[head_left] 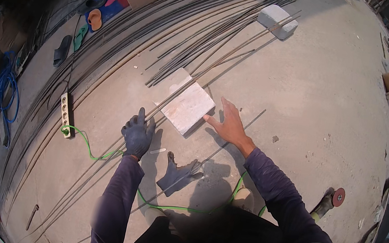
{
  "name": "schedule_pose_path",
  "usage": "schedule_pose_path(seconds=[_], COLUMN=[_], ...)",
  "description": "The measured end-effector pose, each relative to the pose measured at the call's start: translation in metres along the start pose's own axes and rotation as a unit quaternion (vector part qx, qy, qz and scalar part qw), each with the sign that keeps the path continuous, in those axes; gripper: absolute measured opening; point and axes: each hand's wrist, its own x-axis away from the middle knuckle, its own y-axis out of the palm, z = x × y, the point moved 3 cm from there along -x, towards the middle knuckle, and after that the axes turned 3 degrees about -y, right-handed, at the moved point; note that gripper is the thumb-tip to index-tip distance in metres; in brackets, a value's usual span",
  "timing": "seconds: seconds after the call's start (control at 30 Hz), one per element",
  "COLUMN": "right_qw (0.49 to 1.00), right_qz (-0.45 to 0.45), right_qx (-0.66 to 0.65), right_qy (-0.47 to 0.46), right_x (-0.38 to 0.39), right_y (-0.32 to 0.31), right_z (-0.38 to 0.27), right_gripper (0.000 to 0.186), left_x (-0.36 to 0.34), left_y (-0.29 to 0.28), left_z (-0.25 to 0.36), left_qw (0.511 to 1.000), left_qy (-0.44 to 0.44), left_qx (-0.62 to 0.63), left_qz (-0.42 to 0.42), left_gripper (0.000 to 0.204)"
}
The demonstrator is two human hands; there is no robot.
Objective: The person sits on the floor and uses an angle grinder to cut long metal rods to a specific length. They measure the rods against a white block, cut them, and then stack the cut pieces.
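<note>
Thin brown metal rods (pixel 173 97) cross a pale rectangular block (pixel 193 107), looking stiff, best held beside it. The gloved left hand (pixel 137 135) meets them, grip unclear from here; the bare right hand (pixel 230 125) is spread wide.

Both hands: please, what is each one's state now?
Left hand: gloved, at the thin rods; grip cannot be told.
Right hand: open, beside the white block.

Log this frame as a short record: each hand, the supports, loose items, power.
Left hand: gloved, on thin rods
Right hand: bare, open, beside near white block; contact unclear
Supports: rods cross near block and far white block
Loose: dark glove on floor
Power: white strip, green cord
</note>
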Motion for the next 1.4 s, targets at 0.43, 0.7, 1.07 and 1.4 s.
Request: schedule_pose_path(seconds=[0.43, 0.7, 1.07, 1.4], right_qw=[0.961, 0.923, 0.896, 0.785], right_qz=[0.019, -0.160, -0.135, -0.391], right_qx=[-0.172, -0.149, -0.237, -0.425], right_qy=[0.218, 0.315, 0.350, 0.222], right_x=[0.023, 0.059, 0.069, 0.111], right_y=[-0.015, 0.011, 0.036, 0.039], right_z=[0.112, 0.101, 0.105, 0.030], right_gripper=[0.041, 0.042, 0.036, 0.064], left_x=[0.062, 0.198, 0.238, 0.239], left_y=[-0.010, 0.013, 0.017, -0.054], left_z=[0.021, -0.027, -0.061, -0.044], left_qw=[0.993, 0.974, 0.974, 0.930], left_qy=[0.092, 0.063, 0.072, -0.071], left_qx=[0.058, 0.037, -0.053, 0.252], left_qz=[0.043, -0.214, -0.209, -0.259], left_gripper=[0.051, 0.039, 0.024, 0.025])
